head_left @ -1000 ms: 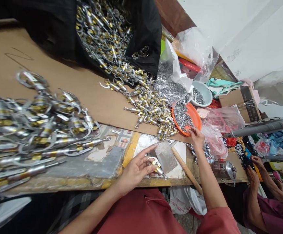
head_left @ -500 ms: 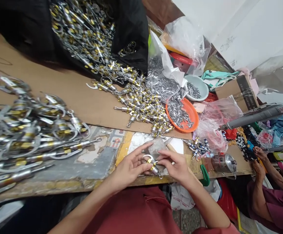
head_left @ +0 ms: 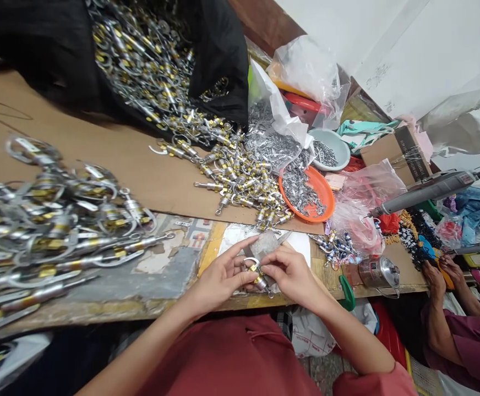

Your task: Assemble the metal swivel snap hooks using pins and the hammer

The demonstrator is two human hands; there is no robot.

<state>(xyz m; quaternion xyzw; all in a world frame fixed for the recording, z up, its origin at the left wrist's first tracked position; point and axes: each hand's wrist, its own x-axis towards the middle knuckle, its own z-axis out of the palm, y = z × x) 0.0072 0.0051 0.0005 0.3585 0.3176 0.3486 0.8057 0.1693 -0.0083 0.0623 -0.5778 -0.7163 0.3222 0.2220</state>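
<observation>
A silver-and-yellow metal fitting (head_left: 260,281) is held over the table's (head_left: 169,283) near edge in the closed grip of the left hand (head_left: 219,279). At its right side the right hand's (head_left: 293,273) fingertips are drawn together; what is pinched there cannot be told. Just beyond, a grey block (head_left: 266,243) is partly hidden. Farther off, similar fittings (head_left: 240,176) are heaped left of an orange bowl (head_left: 328,192).

Workshop: heaped metal parts (head_left: 240,179), power tool (head_left: 430,191), worn bench (head_left: 165,280).
</observation>
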